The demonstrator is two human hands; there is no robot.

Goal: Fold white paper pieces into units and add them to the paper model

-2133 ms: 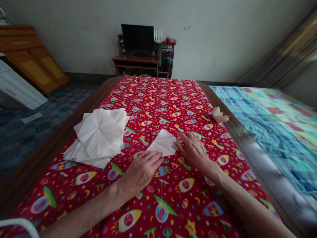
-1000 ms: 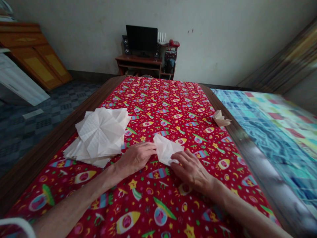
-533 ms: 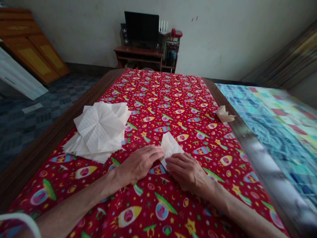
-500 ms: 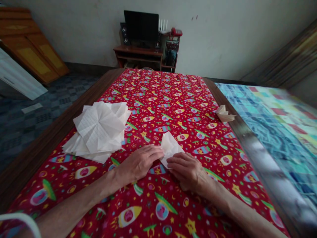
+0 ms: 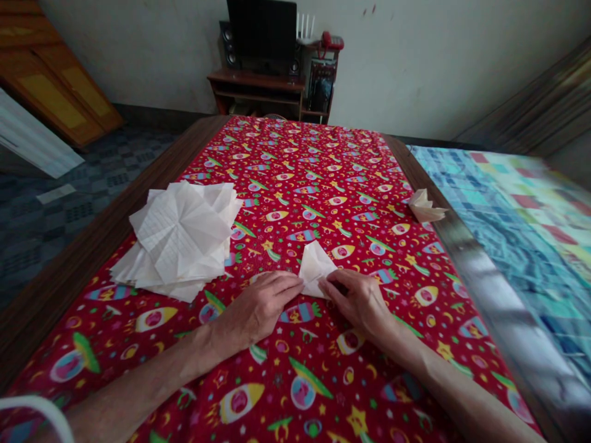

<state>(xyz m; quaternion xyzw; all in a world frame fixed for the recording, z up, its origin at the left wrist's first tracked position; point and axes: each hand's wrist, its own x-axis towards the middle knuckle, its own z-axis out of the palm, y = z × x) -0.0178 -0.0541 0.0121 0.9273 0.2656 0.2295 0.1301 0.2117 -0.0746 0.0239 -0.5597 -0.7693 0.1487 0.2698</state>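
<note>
The folded white paper [image 5: 316, 266], pale and creased with a blunt peak at its far end, lies on the red patterned cloth [image 5: 277, 215]. The left hand [image 5: 265, 303], fingers together and slightly bent, touches its left edge; the right hand [image 5: 357, 297], half-curled, pinches its lower right edge.

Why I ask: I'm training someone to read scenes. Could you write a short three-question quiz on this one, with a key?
1. True or false: the paper stack lies to the left of the folded sheet at the fingers.

2. What do the left hand and right hand both touch?
A) The red telephone
B) The folded sheet
C) The monitor

3. Fill in: the main colour of the patterned tablecloth is ____.

Key: 1 true; 2 B; 3 red.
</note>
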